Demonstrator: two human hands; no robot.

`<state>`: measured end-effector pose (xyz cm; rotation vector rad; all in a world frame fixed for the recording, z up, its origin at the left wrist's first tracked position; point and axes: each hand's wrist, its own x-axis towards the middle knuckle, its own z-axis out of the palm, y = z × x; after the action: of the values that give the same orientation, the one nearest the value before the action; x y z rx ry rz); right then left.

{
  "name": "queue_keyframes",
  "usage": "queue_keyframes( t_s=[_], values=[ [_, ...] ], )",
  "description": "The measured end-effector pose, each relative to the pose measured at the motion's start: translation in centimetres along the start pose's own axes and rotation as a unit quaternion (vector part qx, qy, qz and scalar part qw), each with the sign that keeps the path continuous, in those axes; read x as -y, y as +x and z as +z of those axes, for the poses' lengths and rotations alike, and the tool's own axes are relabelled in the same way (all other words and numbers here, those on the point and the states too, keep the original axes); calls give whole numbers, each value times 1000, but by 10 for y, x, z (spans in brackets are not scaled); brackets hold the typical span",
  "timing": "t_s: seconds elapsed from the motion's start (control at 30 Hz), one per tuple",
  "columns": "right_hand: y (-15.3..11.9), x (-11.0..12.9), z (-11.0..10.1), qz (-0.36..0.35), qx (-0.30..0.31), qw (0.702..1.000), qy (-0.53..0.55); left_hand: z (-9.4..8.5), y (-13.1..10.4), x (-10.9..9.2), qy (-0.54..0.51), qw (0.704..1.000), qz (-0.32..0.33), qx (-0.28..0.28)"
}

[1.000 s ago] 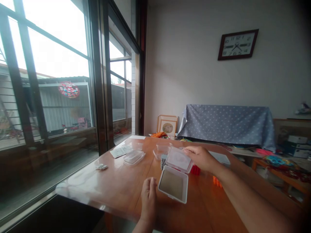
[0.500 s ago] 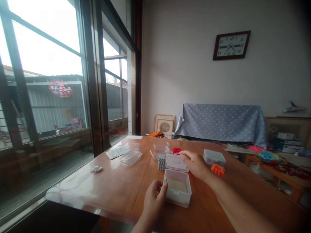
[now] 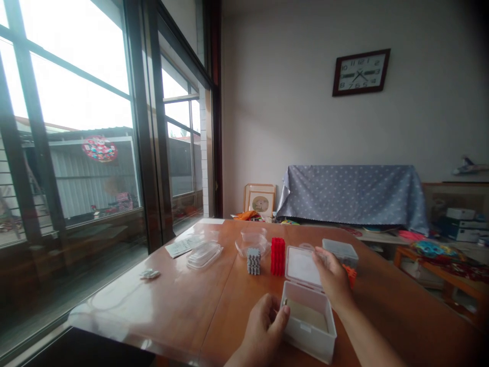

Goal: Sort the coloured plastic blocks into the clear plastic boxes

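A translucent white plastic box (image 3: 311, 339) stands on the table in front of me, its hinged lid (image 3: 303, 266) swung up and back. Something flat and beige (image 3: 305, 313) covers the bottom inside. My left hand (image 3: 267, 323) grips the box's left wall, thumb at the rim. A tiny light-coloured bit shows by that thumb; I cannot make out what it is. With fingers bent round the lid's right edge, my right hand (image 3: 332, 272) holds it. Left of the lid stand a tall red stack of toothed blocks (image 3: 277, 256) and a shorter grey one (image 3: 253, 261).
Behind the right hand are a clear lidded box (image 3: 340, 250) and an orange toothed block (image 3: 349, 274). Clear plastic containers (image 3: 204, 255), a printed sheet (image 3: 179, 247) and a small white packet (image 3: 150, 273) lie to the left. The window (image 3: 84, 127) borders the table's left side.
Both hands and the opened box have shifted right and nearer to me. The red stack, mostly hidden behind the lid before, now shows in full; the orange block is now partly covered.
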<state>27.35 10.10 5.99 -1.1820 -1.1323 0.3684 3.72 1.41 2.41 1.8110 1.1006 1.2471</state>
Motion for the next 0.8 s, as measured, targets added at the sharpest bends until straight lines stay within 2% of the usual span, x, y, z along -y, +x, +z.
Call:
queue_keyframes(
  t_s=[0.2, 0.4, 0.5, 0.63, 0.8],
  values=[
    [4, -8, -11, 12, 17, 999, 50, 1, 10, -4, -33, 998, -15, 46],
    [18, -17, -12, 6, -12, 1000, 25, -5, 27, 26, 31, 999, -43, 4],
    [25, -17, -11, -7, -8, 1000, 17, -4, 33, 37, 61, 997, -45, 1],
    [26, -22, -10, -20, -25, 999, -6, -3, 33, 37, 65, 997, -38, -4],
    [21, -34, -15, -12, -33, 999, 21, -4, 36, 35, 34, 998, -47, -34]
  ],
)
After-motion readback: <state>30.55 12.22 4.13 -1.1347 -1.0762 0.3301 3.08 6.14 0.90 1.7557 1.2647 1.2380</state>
